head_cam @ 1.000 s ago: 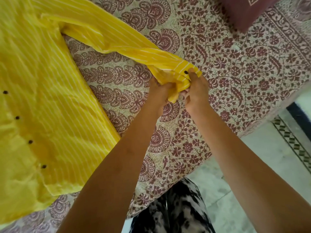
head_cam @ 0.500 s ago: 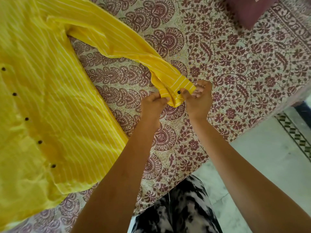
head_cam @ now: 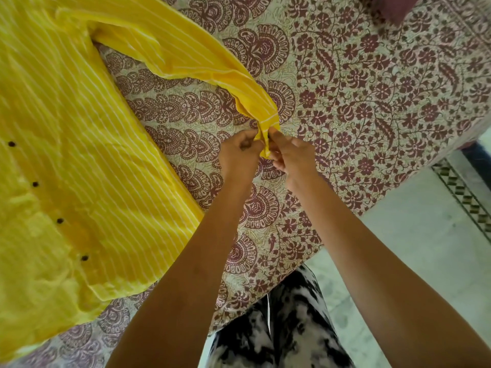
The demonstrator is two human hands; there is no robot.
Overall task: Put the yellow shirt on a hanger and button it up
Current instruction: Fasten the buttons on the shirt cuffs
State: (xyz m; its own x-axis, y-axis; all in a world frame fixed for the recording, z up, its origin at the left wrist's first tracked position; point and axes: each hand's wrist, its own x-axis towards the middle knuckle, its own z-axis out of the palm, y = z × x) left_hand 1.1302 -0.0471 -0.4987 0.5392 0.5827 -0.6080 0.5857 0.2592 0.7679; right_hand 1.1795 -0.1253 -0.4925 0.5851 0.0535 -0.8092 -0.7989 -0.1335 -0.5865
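Note:
The yellow shirt [head_cam: 79, 155] with thin white stripes lies spread on the bed, filling the left side. Several dark buttons [head_cam: 59, 221] run down its front. One long sleeve [head_cam: 186, 57] reaches right across the bedspread to its cuff [head_cam: 267, 128]. My left hand [head_cam: 239, 152] and my right hand [head_cam: 289, 155] pinch the cuff from either side, close together, with the cuff end bunched between the fingertips. The cuff button is hidden. No hanger is in view.
A maroon-and-cream patterned bedspread [head_cam: 372, 102] covers the bed, whose edge runs diagonally at lower right. A dark red cushion [head_cam: 393, 6] sits at the top right. Beyond the edge is pale tiled floor [head_cam: 425, 248]; black-and-white patterned trousers [head_cam: 279, 328] show below.
Both hands have drawn closer together on the cuff, which is now bunched narrower between them. The cuff button that showed earlier is out of sight.

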